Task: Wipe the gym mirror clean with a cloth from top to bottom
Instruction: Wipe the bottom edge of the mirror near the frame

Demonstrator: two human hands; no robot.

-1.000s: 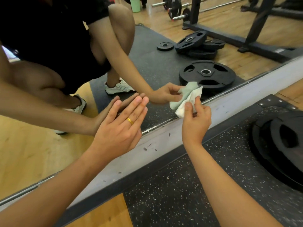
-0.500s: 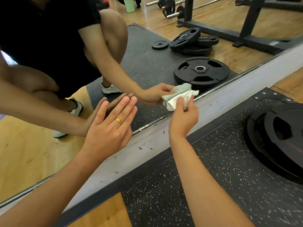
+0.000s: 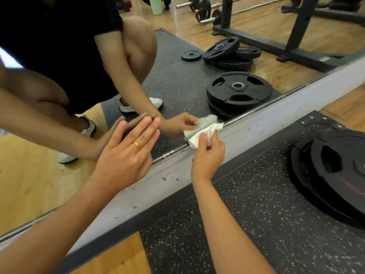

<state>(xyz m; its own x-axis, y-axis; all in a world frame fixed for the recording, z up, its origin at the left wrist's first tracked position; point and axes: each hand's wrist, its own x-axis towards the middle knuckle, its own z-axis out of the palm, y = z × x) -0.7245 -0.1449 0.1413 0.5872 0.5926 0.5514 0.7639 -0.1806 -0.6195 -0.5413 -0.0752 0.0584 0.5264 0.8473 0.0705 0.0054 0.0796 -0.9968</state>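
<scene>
The gym mirror (image 3: 177,80) fills the upper part of the head view and ends at a metal bottom edge running diagonally. My right hand (image 3: 207,157) grips a crumpled white and pale green cloth (image 3: 203,131) and presses it against the glass right at that bottom edge. My left hand (image 3: 126,153), wearing a gold ring, rests flat on the glass to the left with its fingers spread, holding nothing. The mirror shows a crouching person's reflection, both hands meeting their reflected copies.
A grey scuffed baseboard (image 3: 276,119) runs below the mirror. Black speckled rubber matting (image 3: 256,224) lies in front of it, with stacked black weight plates (image 3: 331,171) at the right. Wooden floor (image 3: 114,258) shows at the bottom left. Reflected plates and a rack appear in the glass.
My right hand has slid the cloth leftward and down along the mirror's bottom edge. My left hand has stayed flat on the glass.
</scene>
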